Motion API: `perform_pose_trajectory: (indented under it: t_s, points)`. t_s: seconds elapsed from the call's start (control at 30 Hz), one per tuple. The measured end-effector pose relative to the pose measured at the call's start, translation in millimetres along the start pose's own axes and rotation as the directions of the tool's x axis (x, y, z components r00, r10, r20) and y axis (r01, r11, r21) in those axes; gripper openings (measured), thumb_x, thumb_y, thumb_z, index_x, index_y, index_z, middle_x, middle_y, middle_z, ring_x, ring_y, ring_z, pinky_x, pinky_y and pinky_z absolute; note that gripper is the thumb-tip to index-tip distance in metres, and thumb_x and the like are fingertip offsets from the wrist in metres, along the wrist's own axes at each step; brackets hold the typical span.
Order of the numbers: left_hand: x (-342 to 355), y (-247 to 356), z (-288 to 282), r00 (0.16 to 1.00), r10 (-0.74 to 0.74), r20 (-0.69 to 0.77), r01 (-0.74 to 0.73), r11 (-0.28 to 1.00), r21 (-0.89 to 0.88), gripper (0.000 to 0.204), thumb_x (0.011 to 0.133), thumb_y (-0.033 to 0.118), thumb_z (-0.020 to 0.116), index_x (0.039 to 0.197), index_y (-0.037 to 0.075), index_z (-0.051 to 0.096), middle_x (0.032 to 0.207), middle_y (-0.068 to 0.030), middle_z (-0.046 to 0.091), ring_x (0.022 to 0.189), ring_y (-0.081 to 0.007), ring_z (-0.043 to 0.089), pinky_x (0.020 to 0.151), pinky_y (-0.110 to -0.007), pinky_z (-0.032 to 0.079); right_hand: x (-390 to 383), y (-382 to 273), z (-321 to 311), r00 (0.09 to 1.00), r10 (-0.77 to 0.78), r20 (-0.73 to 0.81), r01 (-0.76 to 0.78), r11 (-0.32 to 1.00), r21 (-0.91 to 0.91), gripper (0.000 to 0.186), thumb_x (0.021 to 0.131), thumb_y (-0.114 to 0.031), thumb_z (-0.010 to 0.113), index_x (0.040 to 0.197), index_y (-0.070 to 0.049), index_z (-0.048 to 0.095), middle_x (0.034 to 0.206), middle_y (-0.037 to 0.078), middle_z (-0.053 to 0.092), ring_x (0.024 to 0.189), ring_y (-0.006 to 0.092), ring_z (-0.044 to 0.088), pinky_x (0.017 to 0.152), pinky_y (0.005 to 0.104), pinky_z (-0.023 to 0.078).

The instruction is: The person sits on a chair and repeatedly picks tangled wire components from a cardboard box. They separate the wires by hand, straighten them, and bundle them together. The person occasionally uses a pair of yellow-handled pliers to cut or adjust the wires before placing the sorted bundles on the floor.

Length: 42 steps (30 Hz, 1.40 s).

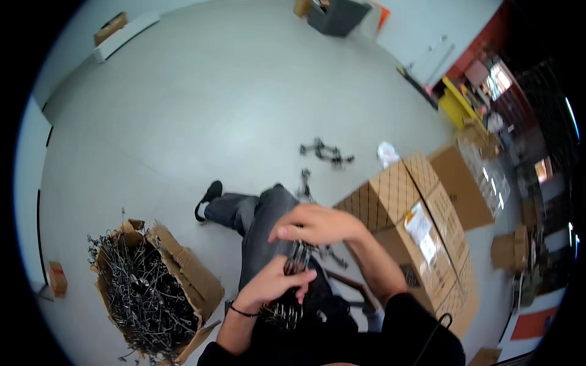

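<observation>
My left hand (278,285) is closed round a bundle of thin dark metal wire pieces (298,256), held upright over my lap. Just above the bundle's top end, my right hand (320,224) reaches across with its back up and its fingers stretched to the left, the thumb apart. Its palm is hidden, and I cannot tell whether it touches the wires. More shiny wire ends (282,316) show below my left hand, against my dark clothes. To my left stands a torn cardboard box (189,265) heaped with tangled wire pieces (146,299), some poking over its rim.
Large strapped cartons (390,195) stand close on my right. Several dark wire clusters (326,152) lie on the grey floor (201,91) beyond my legs, near a white crumpled bag (387,155). A small carton (57,279) sits at the far left.
</observation>
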State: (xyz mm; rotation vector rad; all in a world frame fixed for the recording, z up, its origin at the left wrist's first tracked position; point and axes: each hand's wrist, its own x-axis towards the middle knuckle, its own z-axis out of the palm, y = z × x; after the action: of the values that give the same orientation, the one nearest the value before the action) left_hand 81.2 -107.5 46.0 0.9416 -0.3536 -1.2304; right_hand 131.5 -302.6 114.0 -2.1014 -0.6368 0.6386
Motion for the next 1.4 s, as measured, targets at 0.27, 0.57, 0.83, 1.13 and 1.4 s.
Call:
perform_pose_trajectory:
  t_s: [0.27, 0.57, 0.83, 1.13, 1.4]
  points:
    - [4, -2, -1, 0.983, 0.025, -0.18, -0.018, 0.999, 0.038, 0.016, 0.094, 0.008, 0.067, 0.092, -0.004, 0.056, 0.062, -0.0077, 0.061, 0.052, -0.0186, 0.063, 0.051, -0.031, 0.052, -18, 17, 32, 0.973, 0.073, -0.22, -0.033, 0.983, 0.18, 0.024, 0.078, -0.023, 0.068, 0.081, 0.001, 0.071, 0.066, 0.011, 0.064, 0.06, 0.0166, 0.056, 0.058, 0.0324, 0.043]
    - [25, -11, 2, 0.983, -0.166, -0.082, 0.182, 0.95, 0.253, 0.023, 0.095, 0.005, 0.063, 0.076, 0.0, 0.051, 0.048, -0.0036, 0.046, 0.039, -0.015, 0.051, 0.041, -0.031, 0.044, -68, 83, 26, 0.887, 0.158, -0.435, 0.056, 0.896, 0.44, 0.028, 0.092, -0.024, 0.063, 0.107, -0.001, 0.069, 0.103, 0.012, 0.071, 0.097, 0.0187, 0.067, 0.082, 0.0329, 0.054]
    - [-5, 0, -9, 0.967, -0.038, -0.253, 0.056, 0.996, 0.062, 0.029, 0.094, 0.004, 0.062, 0.067, 0.002, 0.051, 0.049, -0.0034, 0.047, 0.039, -0.0147, 0.05, 0.04, -0.029, 0.04, -295, 358, -41, 0.129, 0.407, -0.904, -0.986, 0.154, -0.072, 0.012, 0.084, -0.014, 0.067, 0.086, -0.004, 0.073, 0.095, 0.019, 0.071, 0.089, 0.0388, 0.069, 0.079, 0.0477, 0.054]
    - [1, 1, -11, 0.953, -0.017, -0.304, 0.042, 0.996, 0.078, 0.035, 0.093, 0.005, 0.062, 0.061, 0.004, 0.048, 0.047, -0.0036, 0.046, 0.039, -0.0149, 0.05, 0.04, -0.029, 0.04, -329, 388, -39, -0.028, 0.56, -0.828, -0.997, 0.039, 0.06, 0.015, 0.082, -0.019, 0.072, 0.092, -0.008, 0.078, 0.097, 0.017, 0.074, 0.092, 0.0342, 0.071, 0.082, 0.0444, 0.056]
    - [8, 1, -14, 0.956, -0.022, -0.294, 0.038, 0.998, 0.051, 0.033, 0.093, 0.006, 0.062, 0.064, 0.003, 0.049, 0.048, -0.0034, 0.047, 0.039, -0.0144, 0.05, 0.041, -0.029, 0.042, -332, 357, -40, 0.142, 0.646, -0.75, -0.982, 0.189, -0.024, 0.016, 0.082, -0.026, 0.077, 0.091, -0.013, 0.078, 0.092, 0.012, 0.075, 0.093, 0.03, 0.071, 0.081, 0.0422, 0.055]
